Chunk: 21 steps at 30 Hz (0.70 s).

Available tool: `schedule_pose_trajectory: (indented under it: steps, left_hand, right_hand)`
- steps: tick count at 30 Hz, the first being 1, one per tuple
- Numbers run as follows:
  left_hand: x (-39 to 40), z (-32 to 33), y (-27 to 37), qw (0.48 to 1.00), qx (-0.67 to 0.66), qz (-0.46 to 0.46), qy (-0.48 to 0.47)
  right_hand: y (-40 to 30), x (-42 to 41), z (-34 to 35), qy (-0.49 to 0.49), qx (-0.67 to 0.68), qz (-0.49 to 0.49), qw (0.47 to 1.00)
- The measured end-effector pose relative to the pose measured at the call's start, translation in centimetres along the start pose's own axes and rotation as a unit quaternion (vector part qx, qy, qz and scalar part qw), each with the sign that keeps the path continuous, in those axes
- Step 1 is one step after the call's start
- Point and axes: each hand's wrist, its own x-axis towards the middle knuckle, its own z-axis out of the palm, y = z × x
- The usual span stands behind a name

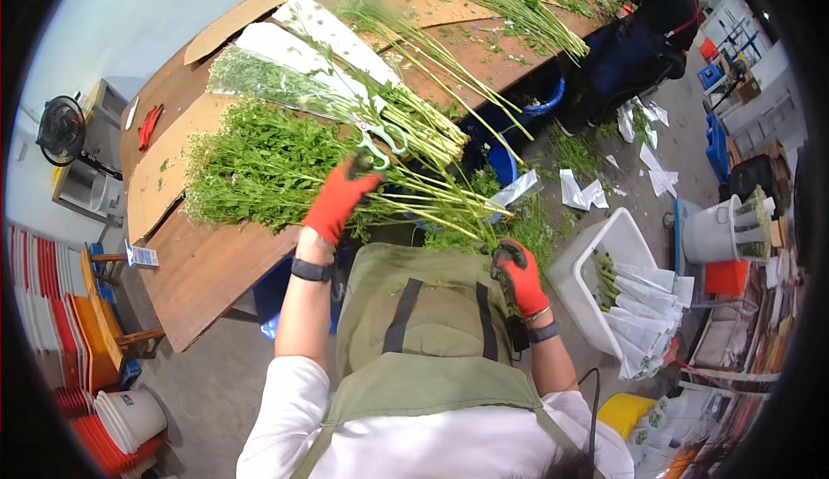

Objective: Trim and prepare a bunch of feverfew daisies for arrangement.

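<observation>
My left hand [340, 200], in a red glove with a dark palm, is at the stems of a leafy bunch of small white flowers [259, 161] on the table. Its fingertips are partly hidden, so its grip is unclear. Scissors with pale green handles [387, 141] lie just beyond those fingers, on the stems. My right hand [521, 276], gloved the same way, is closed around the lower ends of thin green stems [476, 210] in front of my olive apron [427, 310]. Beyond the scissors lie bunches in white paper sleeves [298, 58] and a clear sleeve [269, 84].
The wooden table [214, 272] carries cardboard sheets [162, 155], a red glove [150, 127] and more cut stems [518, 12]. Below its edge stands a blue bin [502, 155]. A white tub [583, 284] holds wrapped bunches [641, 310]. A co-worker [654, 32] stands farther along.
</observation>
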Motion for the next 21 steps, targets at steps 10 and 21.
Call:
schedule_pose_trajectory:
  steps: [10, 21]
  left_hand:
    - [0.0, 6.4, -1.5, 0.889, -0.441, 0.040, -0.121]
    - [-6.5, 10.8, -0.3, 0.976, -0.144, 0.095, -0.135]
  right_hand:
    - [1.0, -1.0, -2.2, -0.064, -0.169, 0.011, 0.984]
    - [2.4, -1.8, -0.4, -0.055, -0.355, -0.079, 0.930]
